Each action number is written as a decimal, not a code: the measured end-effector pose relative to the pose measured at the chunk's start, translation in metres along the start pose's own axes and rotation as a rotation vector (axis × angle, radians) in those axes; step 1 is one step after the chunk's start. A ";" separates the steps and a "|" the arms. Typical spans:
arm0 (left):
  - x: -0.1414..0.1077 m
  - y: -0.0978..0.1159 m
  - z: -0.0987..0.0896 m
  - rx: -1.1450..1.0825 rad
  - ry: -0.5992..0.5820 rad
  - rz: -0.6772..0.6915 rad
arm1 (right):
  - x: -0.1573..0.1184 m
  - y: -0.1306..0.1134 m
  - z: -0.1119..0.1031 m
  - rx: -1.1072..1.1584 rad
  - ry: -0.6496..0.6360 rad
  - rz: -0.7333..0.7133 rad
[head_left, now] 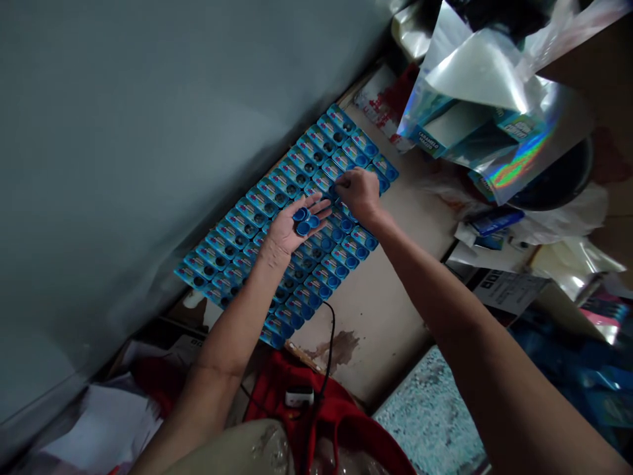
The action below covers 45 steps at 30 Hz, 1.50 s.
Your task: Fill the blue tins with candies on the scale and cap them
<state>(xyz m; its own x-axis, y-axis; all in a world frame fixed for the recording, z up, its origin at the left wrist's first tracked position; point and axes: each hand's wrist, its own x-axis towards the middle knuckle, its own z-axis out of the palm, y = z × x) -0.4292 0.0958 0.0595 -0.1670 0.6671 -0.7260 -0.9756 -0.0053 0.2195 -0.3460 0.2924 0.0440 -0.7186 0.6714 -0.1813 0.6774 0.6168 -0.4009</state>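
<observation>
My left hand (pixel 295 224) is palm up with its fingers stretched out, and several small round blue caps (pixel 305 221) rest in it. Just to its right, my right hand (pixel 360 191) is closed in a pinch over the rows of packs. Whatever its fingertips hold is hidden. Beneath both hands lie several rows of small blue packs with printed labels (pixel 267 200), set close together at a slant. In the rows by the wall, dark round holes show at one end of the packs; the nearer rows show blue rounds there. My hands cover part of the middle rows.
A grey wall (pixel 148 119) borders the packs on the left. The pale tabletop (pixel 390 290) has a worn brown patch. A black cable (pixel 332 336) runs over its near edge. Shiny plastic film (pixel 479 72), blue boxes and a dark bowl (pixel 558 178) crowd the right.
</observation>
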 end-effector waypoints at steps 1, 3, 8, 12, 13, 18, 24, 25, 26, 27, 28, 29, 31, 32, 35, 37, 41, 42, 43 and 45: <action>0.001 0.003 0.000 -0.010 0.009 0.007 | 0.005 -0.001 0.002 -0.040 -0.022 0.006; 0.004 0.009 -0.002 -0.046 0.023 0.025 | 0.015 0.001 0.005 -0.110 -0.075 0.021; 0.004 0.021 -0.011 -0.110 0.016 0.076 | 0.042 0.010 -0.001 -0.120 -0.152 0.078; -0.010 0.017 -0.008 -0.115 0.051 0.103 | 0.046 -0.007 -0.020 -0.176 -0.197 0.143; -0.013 0.014 -0.007 -0.112 0.068 0.104 | 0.040 -0.014 -0.024 -0.190 -0.205 0.143; -0.022 -0.003 -0.008 -0.132 0.086 0.111 | -0.032 -0.040 -0.019 0.010 -0.093 -0.055; -0.019 -0.020 -0.009 -0.148 0.078 0.092 | -0.106 -0.043 0.008 0.266 -0.180 -0.228; -0.020 -0.022 -0.008 -0.148 0.084 0.089 | -0.110 -0.042 0.010 0.264 -0.163 -0.202; -0.021 -0.024 -0.007 -0.151 0.091 0.086 | -0.112 -0.042 0.011 0.255 -0.149 -0.175; -0.023 -0.026 -0.007 -0.157 0.099 0.085 | -0.112 -0.041 0.012 0.241 -0.143 -0.152; -0.025 -0.027 -0.006 -0.166 0.106 0.084 | -0.112 -0.041 0.011 0.223 -0.145 -0.134; -0.026 -0.028 -0.006 -0.178 0.111 0.084 | -0.112 -0.041 0.011 0.207 -0.146 -0.119; -0.028 -0.028 -0.006 -0.206 0.118 0.090 | -0.110 -0.040 0.010 0.224 -0.134 -0.097; -0.028 -0.027 -0.007 -0.218 0.119 0.094 | -0.108 -0.039 0.010 0.267 -0.116 -0.082; -0.026 -0.021 -0.009 -0.227 0.119 0.100 | -0.096 -0.033 0.010 0.425 -0.036 0.016; -0.025 -0.013 -0.012 -0.214 0.118 0.108 | -0.080 -0.029 0.007 0.400 -0.007 0.066; -0.027 0.004 -0.019 -0.192 0.117 0.163 | -0.042 -0.030 -0.001 0.062 -0.057 0.056; -0.027 0.008 -0.020 -0.190 0.116 0.170 | -0.033 -0.032 -0.003 -0.016 -0.088 0.057; -0.026 0.011 -0.022 -0.187 0.115 0.171 | -0.025 -0.034 -0.005 -0.085 -0.128 0.063; -0.024 0.016 -0.026 -0.185 0.107 0.164 | -0.011 -0.039 -0.007 -0.185 -0.211 0.081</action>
<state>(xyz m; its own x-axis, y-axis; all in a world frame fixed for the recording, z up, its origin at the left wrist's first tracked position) -0.4442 0.0602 0.0635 -0.3298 0.5638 -0.7572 -0.9420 -0.2497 0.2244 -0.3630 0.2635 0.0675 -0.6649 0.6332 -0.3962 0.7370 0.6423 -0.2104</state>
